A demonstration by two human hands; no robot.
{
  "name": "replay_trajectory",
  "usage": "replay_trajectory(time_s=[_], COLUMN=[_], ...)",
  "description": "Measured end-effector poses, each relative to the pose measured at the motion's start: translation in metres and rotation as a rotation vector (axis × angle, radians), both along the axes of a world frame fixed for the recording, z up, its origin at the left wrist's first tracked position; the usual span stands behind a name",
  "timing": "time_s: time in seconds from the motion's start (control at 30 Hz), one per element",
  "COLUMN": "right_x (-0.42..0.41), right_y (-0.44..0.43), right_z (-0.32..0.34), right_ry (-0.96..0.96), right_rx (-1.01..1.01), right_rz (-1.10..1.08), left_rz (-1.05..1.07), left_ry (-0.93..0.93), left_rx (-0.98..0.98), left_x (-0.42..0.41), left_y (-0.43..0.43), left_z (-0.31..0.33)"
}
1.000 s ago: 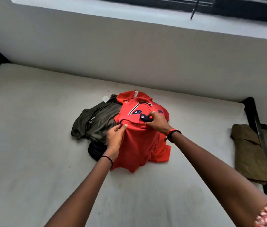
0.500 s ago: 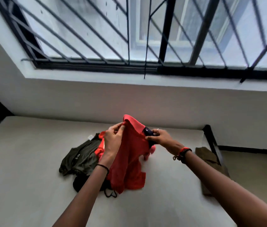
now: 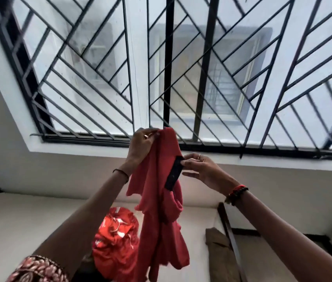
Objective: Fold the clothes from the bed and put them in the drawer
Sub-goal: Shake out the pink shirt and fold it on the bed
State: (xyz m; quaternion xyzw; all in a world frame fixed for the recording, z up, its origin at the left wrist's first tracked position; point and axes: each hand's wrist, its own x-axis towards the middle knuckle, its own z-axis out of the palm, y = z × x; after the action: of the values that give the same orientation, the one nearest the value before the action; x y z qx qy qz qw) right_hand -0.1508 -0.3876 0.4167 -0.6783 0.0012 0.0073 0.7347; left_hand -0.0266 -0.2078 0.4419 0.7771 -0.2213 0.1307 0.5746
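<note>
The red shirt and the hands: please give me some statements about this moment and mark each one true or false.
1. Both hands hold the red shirt up in the air. True: the left hand pinches its top edge, and the right hand grips at the dark blue trim.
2. The red shirt lies flat on the bed. False: it hangs above the bed.
3. Another red garment lies on the bed below. True.
4. The window has no bars. False: black bars cover it.
5. The olive-brown garment is held by the right hand. False: it lies at the bed's right edge.
</note>
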Motion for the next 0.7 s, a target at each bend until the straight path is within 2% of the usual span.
replay_trajectory(time_s=[0.13,0.27,0.37,0.47,0.7], right_x=[-0.025,-0.040,-0.044,-0.045,-0.063], right_y=[-0.011,-0.011,-0.008,-0.012,-0.048], right_z=[0.058,0.084,0.088,0.095,0.121], right_ry=[-0.084,-0.120,-0.193,-0.272,-0.269], right_rx=[-0.060,-0.175,-0.299,-0.234,-0.254], right_rz=[0.001,-0.011,-0.170,-0.323,-0.416], left_rz=[-0.045,-0.074,-0.092,-0.139,-0.147], left_ry=[-0.134,-0.220,-0.286,-0.317,-0.304], left_rx=[0.020,0.052,0.075,0.091,0.097], left_x=[-0.013,-0.027,-0.037,-0.042,-0.030], left_y=[-0.023,-0.046,-0.061,-0.073,-0.074], left_z=[0.060,0.100,0.123,0.139,0.152])
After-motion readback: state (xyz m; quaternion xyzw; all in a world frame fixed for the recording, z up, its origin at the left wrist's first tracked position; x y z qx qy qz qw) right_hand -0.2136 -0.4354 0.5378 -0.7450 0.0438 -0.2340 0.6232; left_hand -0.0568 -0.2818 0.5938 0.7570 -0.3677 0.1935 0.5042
